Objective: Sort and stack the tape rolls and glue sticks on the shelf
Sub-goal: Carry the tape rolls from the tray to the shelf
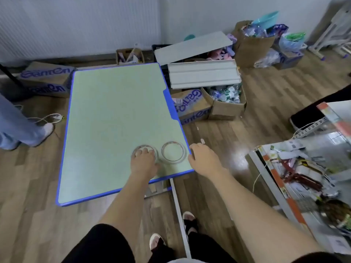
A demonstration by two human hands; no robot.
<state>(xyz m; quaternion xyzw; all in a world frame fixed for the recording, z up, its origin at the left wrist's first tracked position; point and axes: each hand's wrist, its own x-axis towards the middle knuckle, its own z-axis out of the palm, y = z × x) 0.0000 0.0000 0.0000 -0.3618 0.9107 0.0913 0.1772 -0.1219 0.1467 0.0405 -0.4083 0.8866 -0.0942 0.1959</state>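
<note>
Two clear tape rolls lie flat near the front right corner of a pale green table with a blue rim (64, 141). My left hand (144, 160) rests on the left tape roll (156, 151), its fingers closed over the ring. The right tape roll (182, 151) lies free a little to the right. My right hand (204, 159) hovers at the table's right edge beside that roll, fingers loosely apart and holding nothing. A shelf (275, 185) at the lower right holds a jumble of packaged goods.
Cardboard boxes (226, 105) full of small items and white panels (203, 74) sit on the wooden floor behind the table. Another person's leg and shoe (28, 130) stand at the left, with a cable nearby. My own feet show below.
</note>
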